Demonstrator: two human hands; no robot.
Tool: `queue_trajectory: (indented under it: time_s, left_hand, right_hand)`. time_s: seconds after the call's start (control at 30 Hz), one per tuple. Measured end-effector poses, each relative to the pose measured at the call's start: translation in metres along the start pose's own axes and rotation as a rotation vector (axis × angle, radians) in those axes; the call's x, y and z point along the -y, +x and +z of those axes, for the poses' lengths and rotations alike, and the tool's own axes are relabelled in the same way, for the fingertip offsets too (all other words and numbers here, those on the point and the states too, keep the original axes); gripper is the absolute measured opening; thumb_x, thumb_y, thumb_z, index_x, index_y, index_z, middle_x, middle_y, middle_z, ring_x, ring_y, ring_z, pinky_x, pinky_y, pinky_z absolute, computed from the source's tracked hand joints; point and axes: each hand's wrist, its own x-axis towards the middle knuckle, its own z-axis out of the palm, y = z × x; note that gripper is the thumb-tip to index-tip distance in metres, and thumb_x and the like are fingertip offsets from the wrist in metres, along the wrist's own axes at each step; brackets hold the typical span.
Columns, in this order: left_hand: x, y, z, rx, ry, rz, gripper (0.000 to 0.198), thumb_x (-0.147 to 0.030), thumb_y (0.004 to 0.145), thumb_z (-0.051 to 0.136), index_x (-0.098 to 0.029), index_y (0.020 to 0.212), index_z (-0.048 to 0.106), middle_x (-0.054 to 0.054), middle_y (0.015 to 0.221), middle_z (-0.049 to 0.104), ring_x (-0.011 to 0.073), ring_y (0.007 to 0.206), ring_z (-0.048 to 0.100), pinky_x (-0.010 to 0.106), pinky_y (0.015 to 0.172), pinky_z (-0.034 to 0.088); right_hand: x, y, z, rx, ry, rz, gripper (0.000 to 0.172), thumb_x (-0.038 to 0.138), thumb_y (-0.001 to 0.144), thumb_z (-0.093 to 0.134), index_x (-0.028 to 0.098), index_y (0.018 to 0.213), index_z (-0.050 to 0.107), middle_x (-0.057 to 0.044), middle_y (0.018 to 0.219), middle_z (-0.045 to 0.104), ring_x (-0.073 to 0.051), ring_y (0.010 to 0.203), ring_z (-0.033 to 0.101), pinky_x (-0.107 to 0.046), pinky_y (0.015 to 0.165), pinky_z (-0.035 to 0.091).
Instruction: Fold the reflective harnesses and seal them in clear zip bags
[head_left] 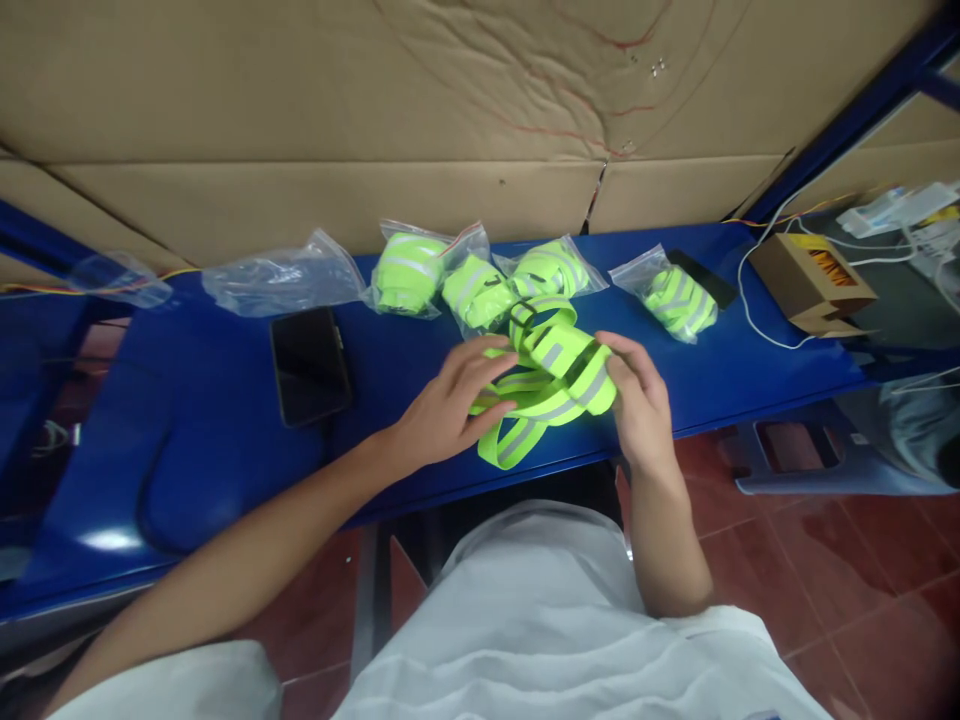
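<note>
A neon yellow-green reflective strap (559,408) with grey stripes and black buckle parts lies in loose loops near the table's front edge. My right hand (640,395) grips the folded bundle at its right side, thumb and fingers closed on the webbing. On the other side is my left hand (454,400), its fingers stretched out and thumb apart, at the left loops. Some loops are hidden behind those fingers. Just behind lie clear zip bags with similar rolled straps: one bagged strap (409,272) at left, another bagged strap (478,290) in the middle, and a third bagged strap (551,270).
A further bagged strap (681,300) lies to the right, over a dark flat object (705,280). Left are a black phone (310,367) and clear plastic bags (281,275). An open cardboard box (810,280) and a white cable (750,300) lie right on the blue table (225,430).
</note>
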Motion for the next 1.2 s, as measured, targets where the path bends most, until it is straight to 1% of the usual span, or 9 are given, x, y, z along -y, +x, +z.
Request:
queue_trajectory:
  time_s: [0.07,0.17,0.4,0.57,0.7,0.87,0.97,1.03,1.2]
  left_hand:
    - [0.000,0.000,-0.001,-0.122,0.062,-0.044,0.060,-0.020,0.095,0.074,-0.026,0.149,0.051,0.017,0.152,0.056,0.0295,0.142,0.058,0.044,0.108,0.057]
    - [0.000,0.000,-0.005,-0.039,0.075,-0.086,0.046,-0.011,0.096,0.064,-0.029,0.138,0.061,0.009,0.139,0.068,0.0252,0.128,0.067,0.042,0.106,0.055]
    - [-0.008,-0.004,-0.003,-0.024,-0.306,-0.417,0.052,-0.040,0.096,0.076,-0.025,0.142,0.056,0.008,0.119,0.076,0.0219,0.100,0.074,0.033,0.088,0.057]
    - [-0.013,0.005,-0.002,-0.110,-0.857,-0.730,0.056,-0.044,0.097,0.074,-0.029,0.143,0.045,-0.004,0.078,0.066,0.0125,0.061,0.062,0.022,0.057,0.046]
    - [-0.007,0.012,-0.006,-0.157,-1.026,-0.844,0.046,-0.048,0.092,0.079,-0.027,0.127,0.057,-0.003,0.076,0.065,0.0111,0.060,0.059,0.021,0.056,0.047]
    - [-0.002,0.009,-0.006,-0.062,-0.716,-0.725,0.033,-0.052,0.104,0.060,-0.023,0.118,0.068,0.004,0.094,0.071,0.0154,0.076,0.064,0.026,0.064,0.053]
    - [-0.006,0.005,-0.008,-0.158,-0.303,-0.388,0.041,-0.051,0.104,0.059,-0.026,0.136,0.063,0.014,0.138,0.062,0.0256,0.120,0.065,0.039,0.095,0.059]
    - [-0.008,0.002,-0.009,-0.087,-0.102,-0.138,0.052,-0.051,0.097,0.070,-0.029,0.144,0.060,0.016,0.159,0.046,0.0339,0.144,0.052,0.050,0.114,0.051]
    - [-0.005,0.001,-0.010,0.056,-0.014,-0.017,0.044,-0.032,0.094,0.072,-0.030,0.137,0.064,0.015,0.161,0.048,0.0342,0.146,0.053,0.053,0.117,0.048]
  right_hand:
    - [0.009,-0.003,0.008,0.128,-0.046,0.002,0.036,0.054,0.103,0.062,0.030,0.127,0.075,-0.003,0.131,0.074,-0.023,0.119,0.069,-0.040,0.105,0.056]
    - [0.016,-0.007,0.015,0.282,-0.097,-0.076,0.044,0.058,0.106,0.054,0.030,0.136,0.071,-0.004,0.141,0.070,-0.025,0.132,0.065,-0.044,0.115,0.052]
    - [0.036,-0.029,0.012,0.229,-0.432,-0.484,0.091,0.077,0.096,0.056,0.032,0.169,0.028,-0.012,0.178,0.018,-0.038,0.167,0.019,-0.059,0.130,0.034]
    - [0.041,-0.035,0.017,0.295,-0.803,-0.615,0.056,0.041,0.104,0.066,0.030,0.155,0.048,-0.014,0.170,0.035,-0.037,0.159,0.036,-0.056,0.124,0.037]
    - [0.031,-0.029,0.016,0.302,-0.808,-0.601,0.054,0.039,0.104,0.066,0.028,0.154,0.048,-0.013,0.158,0.055,-0.032,0.146,0.053,-0.050,0.116,0.040]
    - [0.032,-0.027,0.013,0.254,-0.714,-0.581,0.050,0.041,0.101,0.070,0.027,0.146,0.054,-0.010,0.142,0.067,-0.029,0.132,0.063,-0.045,0.111,0.042]
    - [0.032,-0.028,0.014,0.171,-0.672,-0.598,0.039,0.031,0.099,0.069,0.028,0.138,0.061,-0.008,0.133,0.072,-0.029,0.125,0.067,-0.044,0.105,0.046]
    - [0.032,-0.029,0.015,0.146,-0.641,-0.634,0.035,0.026,0.098,0.065,0.029,0.133,0.064,-0.008,0.132,0.072,-0.029,0.124,0.068,-0.045,0.105,0.049]
    - [0.029,-0.025,0.015,0.129,-0.529,-0.644,0.031,0.016,0.097,0.060,0.028,0.125,0.068,-0.008,0.130,0.072,-0.027,0.123,0.069,-0.044,0.103,0.054]
